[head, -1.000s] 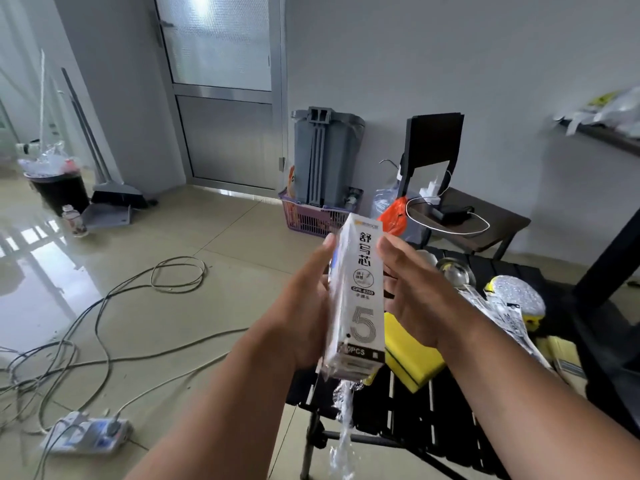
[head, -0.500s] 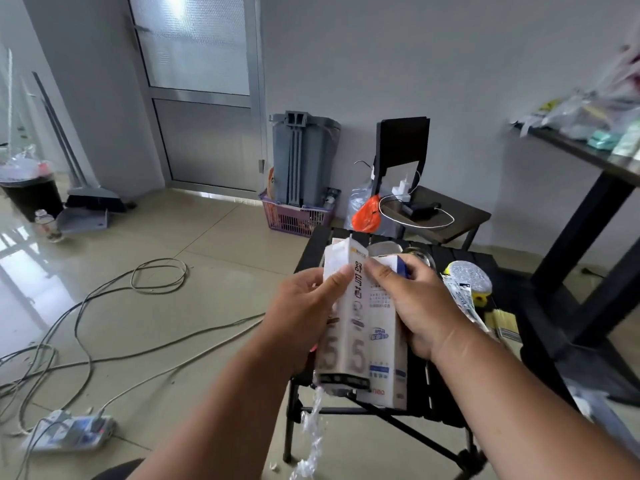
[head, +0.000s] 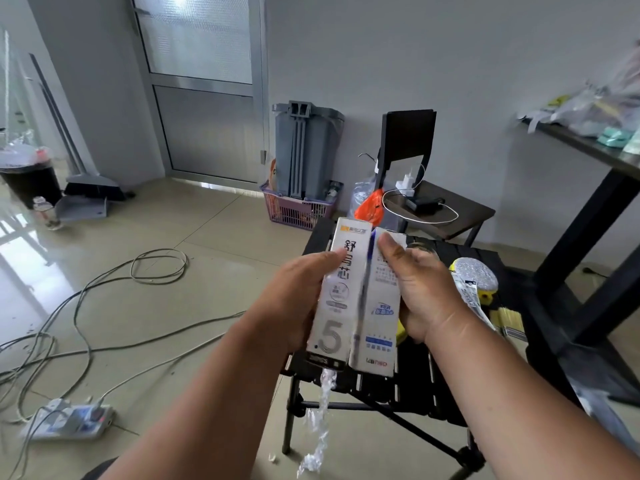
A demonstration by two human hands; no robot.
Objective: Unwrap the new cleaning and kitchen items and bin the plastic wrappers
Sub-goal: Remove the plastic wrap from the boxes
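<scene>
Standing under everything is a black slatted table [head: 446, 382]; above its near edge a white box [head: 356, 299] is upright, left hand [head: 294, 303] and right hand [head: 420, 292] gripping its sides, a clear wrapper strip [head: 320, 420] dangling below.

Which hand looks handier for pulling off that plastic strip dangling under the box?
Probably the left hand: it grips the box on the side where the plastic strip hangs, just below it. The right hand could steady the box.
</scene>
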